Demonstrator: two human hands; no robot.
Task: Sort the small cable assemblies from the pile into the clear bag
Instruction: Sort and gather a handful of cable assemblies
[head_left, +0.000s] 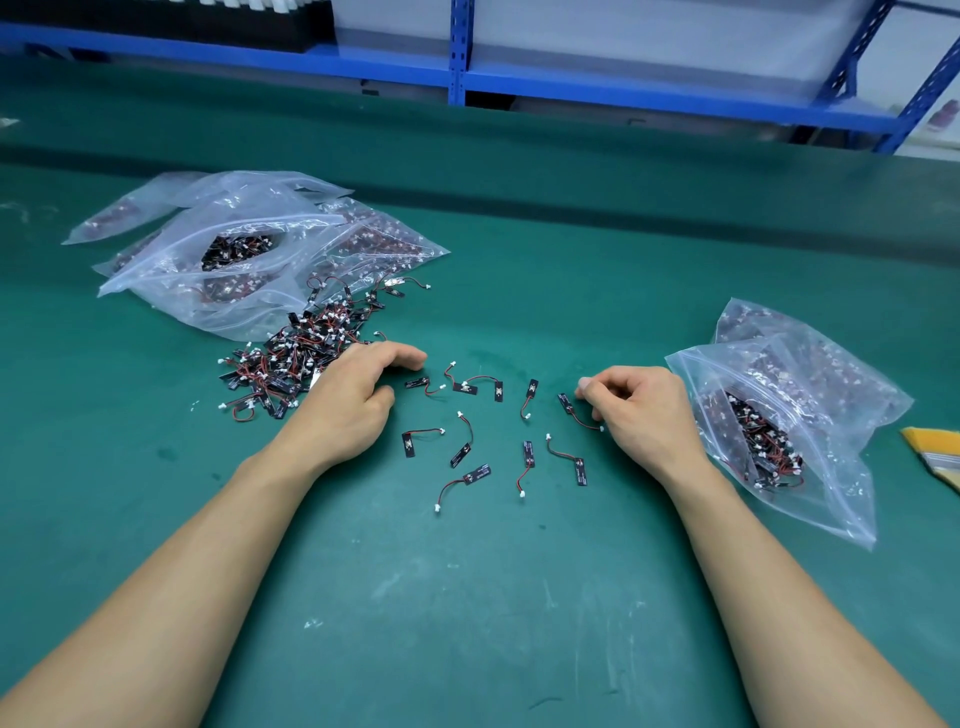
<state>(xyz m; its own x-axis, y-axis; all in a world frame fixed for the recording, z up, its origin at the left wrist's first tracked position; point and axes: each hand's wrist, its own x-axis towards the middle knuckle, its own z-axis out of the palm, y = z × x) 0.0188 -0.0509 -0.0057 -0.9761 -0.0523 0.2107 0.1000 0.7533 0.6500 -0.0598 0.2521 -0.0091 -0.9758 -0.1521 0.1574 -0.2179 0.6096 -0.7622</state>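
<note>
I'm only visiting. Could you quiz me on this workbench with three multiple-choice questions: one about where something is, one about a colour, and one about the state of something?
1. Where is the loose pile of cable assemblies?
A) by the left hand
B) by the right hand
C) on the floor

2. What colour is the mat?
A) red
B) green
C) white

3. The clear bag beside the right hand is:
A) empty
B) lifted into the air
C) lying on the mat with assemblies inside

Answers:
1 A, since the left hand's fingers sit at the pile's edge.
2 B, as green shows all around the arms.
3 C, because dark assemblies show through the plastic.
</note>
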